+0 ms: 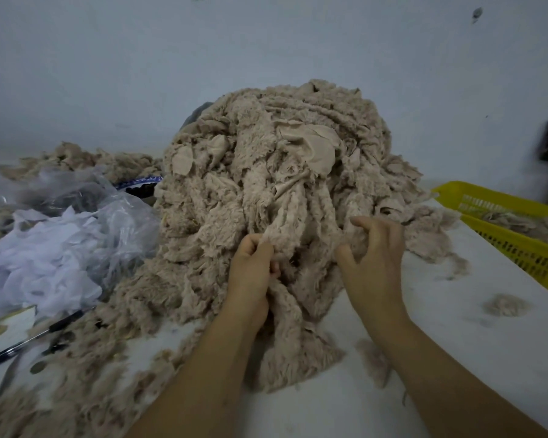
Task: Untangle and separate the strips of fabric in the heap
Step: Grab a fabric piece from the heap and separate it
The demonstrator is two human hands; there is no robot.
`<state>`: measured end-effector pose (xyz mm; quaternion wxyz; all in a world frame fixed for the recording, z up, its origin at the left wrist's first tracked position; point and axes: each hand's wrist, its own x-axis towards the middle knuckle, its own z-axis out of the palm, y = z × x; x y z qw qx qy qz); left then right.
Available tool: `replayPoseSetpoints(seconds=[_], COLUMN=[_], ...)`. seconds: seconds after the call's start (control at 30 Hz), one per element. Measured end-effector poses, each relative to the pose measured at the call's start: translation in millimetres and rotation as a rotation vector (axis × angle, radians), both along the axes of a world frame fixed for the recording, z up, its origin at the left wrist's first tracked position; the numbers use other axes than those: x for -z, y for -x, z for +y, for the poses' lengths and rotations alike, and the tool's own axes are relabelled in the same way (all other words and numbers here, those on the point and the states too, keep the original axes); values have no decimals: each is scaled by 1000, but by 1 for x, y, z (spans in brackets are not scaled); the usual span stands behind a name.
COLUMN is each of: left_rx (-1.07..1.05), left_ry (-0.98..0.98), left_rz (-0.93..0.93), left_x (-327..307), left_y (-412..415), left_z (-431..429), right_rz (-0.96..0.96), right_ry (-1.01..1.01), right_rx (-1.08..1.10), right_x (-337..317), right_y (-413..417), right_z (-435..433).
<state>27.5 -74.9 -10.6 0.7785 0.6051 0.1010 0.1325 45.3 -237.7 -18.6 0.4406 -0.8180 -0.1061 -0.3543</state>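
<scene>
A: Closest thing?
B: The loose end of a fuzzy beige strip (298, 358). It lies on the white table (456, 374) between the two forearms, with fluff scattered to its left.

A: Hands?
B: The left hand (253, 273) has its fingers curled and pinches that strip where it runs up into the heap. The right hand (374, 257) is just beside it on the right. Its fingers are curled into the heap's near edge, clutching a fold.

A: And the heap?
B: The heap (276, 159) sits right beyond both hands and touches them. It's a tall mound of tangled beige strips, with smooth backing showing near the top.

A: Sides?
B: On the left there's a dark pen (35, 338), white scraps (41, 263) and a clear plastic bag (86, 197) against the heap's left flank. On the right there's a small fluff clump (503, 305), then a yellow basket (519, 248) holding some beige fabric, apart from the right hand.

A: Farthest?
B: A smaller beige pile (86, 159) behind the bag, with a pale wall (266, 42) behind everything.
</scene>
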Motion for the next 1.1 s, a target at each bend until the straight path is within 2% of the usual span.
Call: replayPoseSetpoints(seconds=[0.07, 0.17, 0.23, 0.27, 0.37, 0.5, 0.63, 0.77, 0.83, 0.9, 1.0, 1.03, 1.1], left_rx=[31, 255, 424, 484, 598, 743, 803, 1033, 891, 664, 519, 475, 381], left_ry=[2, -83, -172, -211, -284, -341, -345, -425, -374, -147, 195, 260, 285], left_rz=[-14, -16, -8, -10, -36, -35, -18, -67, -30, 27, 21, 10, 19], left_x=[-2, -5, -4, -4, -4, -2, -2, -3, 0, 0, -4, -4, -5], left_y=[3, 10, 14, 15, 17, 21, 22, 35, 31, 22, 13, 12, 11], left_z=[-1, -10, -19, -21, -21, -20, -17, -26, -31, -27, -14, -11, -10], right_rz=[3, 436, 663, 712, 699, 668, 650, 574, 565, 600, 791, 857, 844], right_ry=[14, -121, -329, -451, -714, -728, -763, -1108, -1030, -894, -647, -592, -538], right_rx=[-191, -486, -562, -586, -612, -591, -474, -251, -181, -307, -537, -600, -622], right_x=[1, 3, 5, 5, 0, 5, 5, -6, -3, 2, -1, -3, -5], right_y=[5, 12, 8, 6, 1, 0, 0, -22, -25, -17, -2, 3, 6], right_z=[5, 16, 19, 19, 13, 10, 12, -12, -25, -20, 9, 13, 19])
